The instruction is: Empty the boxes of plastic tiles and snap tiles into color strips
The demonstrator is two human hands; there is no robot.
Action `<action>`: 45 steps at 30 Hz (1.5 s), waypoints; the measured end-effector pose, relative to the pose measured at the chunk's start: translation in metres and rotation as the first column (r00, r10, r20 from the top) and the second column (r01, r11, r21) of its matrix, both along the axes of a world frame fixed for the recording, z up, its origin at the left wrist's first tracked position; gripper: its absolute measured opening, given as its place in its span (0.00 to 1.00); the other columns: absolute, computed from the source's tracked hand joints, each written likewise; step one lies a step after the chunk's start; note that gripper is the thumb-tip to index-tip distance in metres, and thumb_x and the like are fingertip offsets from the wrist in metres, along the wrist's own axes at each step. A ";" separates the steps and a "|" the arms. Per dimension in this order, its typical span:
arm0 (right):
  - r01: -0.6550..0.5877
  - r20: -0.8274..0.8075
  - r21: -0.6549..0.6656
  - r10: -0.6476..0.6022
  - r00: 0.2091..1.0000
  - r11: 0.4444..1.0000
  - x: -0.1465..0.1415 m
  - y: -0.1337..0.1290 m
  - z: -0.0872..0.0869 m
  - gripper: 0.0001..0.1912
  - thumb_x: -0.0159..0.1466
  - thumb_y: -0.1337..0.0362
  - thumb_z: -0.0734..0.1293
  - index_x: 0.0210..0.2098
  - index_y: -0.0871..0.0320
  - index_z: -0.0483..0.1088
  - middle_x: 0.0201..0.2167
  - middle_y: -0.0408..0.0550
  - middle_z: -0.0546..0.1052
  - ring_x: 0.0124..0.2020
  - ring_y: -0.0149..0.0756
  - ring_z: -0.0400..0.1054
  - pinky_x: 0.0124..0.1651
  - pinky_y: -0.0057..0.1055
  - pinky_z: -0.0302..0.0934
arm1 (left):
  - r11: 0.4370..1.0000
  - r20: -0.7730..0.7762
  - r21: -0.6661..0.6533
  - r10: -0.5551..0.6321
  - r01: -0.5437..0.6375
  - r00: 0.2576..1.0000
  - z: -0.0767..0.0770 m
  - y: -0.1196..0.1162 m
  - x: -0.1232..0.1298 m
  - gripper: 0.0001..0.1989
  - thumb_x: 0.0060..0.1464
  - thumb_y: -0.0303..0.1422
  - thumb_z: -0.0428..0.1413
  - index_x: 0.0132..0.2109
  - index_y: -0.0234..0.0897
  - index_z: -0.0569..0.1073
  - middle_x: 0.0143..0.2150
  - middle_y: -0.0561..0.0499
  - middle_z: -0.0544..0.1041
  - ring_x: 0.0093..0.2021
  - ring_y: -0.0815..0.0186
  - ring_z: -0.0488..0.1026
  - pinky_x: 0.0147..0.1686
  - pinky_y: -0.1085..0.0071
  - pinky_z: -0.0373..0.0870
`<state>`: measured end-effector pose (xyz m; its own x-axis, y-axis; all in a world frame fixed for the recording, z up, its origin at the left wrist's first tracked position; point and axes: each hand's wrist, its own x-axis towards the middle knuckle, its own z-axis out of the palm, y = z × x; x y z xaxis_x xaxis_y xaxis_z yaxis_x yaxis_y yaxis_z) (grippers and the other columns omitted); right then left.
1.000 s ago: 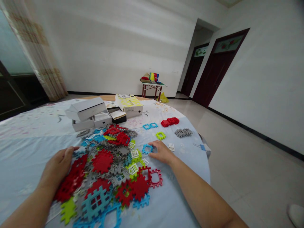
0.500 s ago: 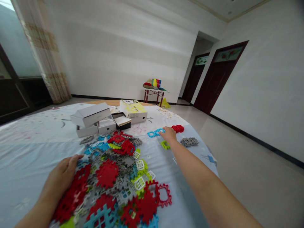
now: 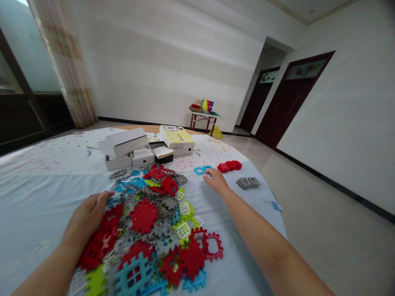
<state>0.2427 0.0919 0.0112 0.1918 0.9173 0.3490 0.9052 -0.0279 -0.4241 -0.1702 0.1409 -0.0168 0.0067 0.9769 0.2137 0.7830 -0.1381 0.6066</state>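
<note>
My left hand (image 3: 91,214) rests at the left edge of a large pile of interlocking plastic pieces, beside red pieces (image 3: 103,236); its fingers lie together and what they hold, if anything, is hidden. My right hand (image 3: 215,179) is over the cloth right of the pile, just below a light blue piece (image 3: 201,169), its thumb and finger apart with nothing visible between them. A stack of red pieces (image 3: 230,166) lies beyond it to the right, and a row of grey pieces (image 3: 248,183) is further right.
White boxes (image 3: 125,142), a black box (image 3: 161,153) and a yellow and white box (image 3: 177,139) stand behind the pile. A blue clip (image 3: 275,205) sits at the right edge of the table (image 3: 37,197). A small table (image 3: 203,116) stands by the wall.
My right hand has drawn back slightly toward me, off the light blue pieces. The green piece near it is no longer visible. The view has shifted a little.
</note>
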 end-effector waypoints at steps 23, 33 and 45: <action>-0.206 -0.067 -0.124 0.199 0.978 0.971 -0.087 -0.023 -0.016 0.06 0.55 0.61 0.66 0.26 0.58 0.71 0.27 0.45 0.74 0.32 0.34 0.65 0.37 0.28 0.57 | 0.999 -0.041 0.029 -0.021 0.022 0.999 0.005 -0.006 0.000 0.29 0.56 0.44 0.36 0.45 0.32 0.74 0.48 0.40 0.75 0.52 0.57 0.68 0.54 0.62 0.60; -0.150 -0.079 -0.118 0.141 0.987 0.982 -0.085 -0.024 -0.018 0.11 0.57 0.56 0.65 0.26 0.57 0.72 0.26 0.45 0.75 0.30 0.32 0.67 0.33 0.25 0.57 | 0.999 -0.049 0.039 -0.016 0.018 0.999 0.009 -0.008 0.004 0.27 0.55 0.43 0.36 0.43 0.32 0.75 0.47 0.41 0.76 0.51 0.57 0.69 0.53 0.63 0.62; -0.143 -0.291 -0.115 0.104 0.951 0.983 -0.084 -0.023 -0.015 0.08 0.54 0.59 0.66 0.25 0.57 0.71 0.24 0.43 0.75 0.28 0.30 0.66 0.30 0.25 0.56 | 0.998 -0.058 0.061 -0.015 0.018 0.998 0.008 -0.007 0.002 0.27 0.55 0.43 0.37 0.43 0.33 0.75 0.47 0.41 0.76 0.51 0.57 0.69 0.53 0.62 0.62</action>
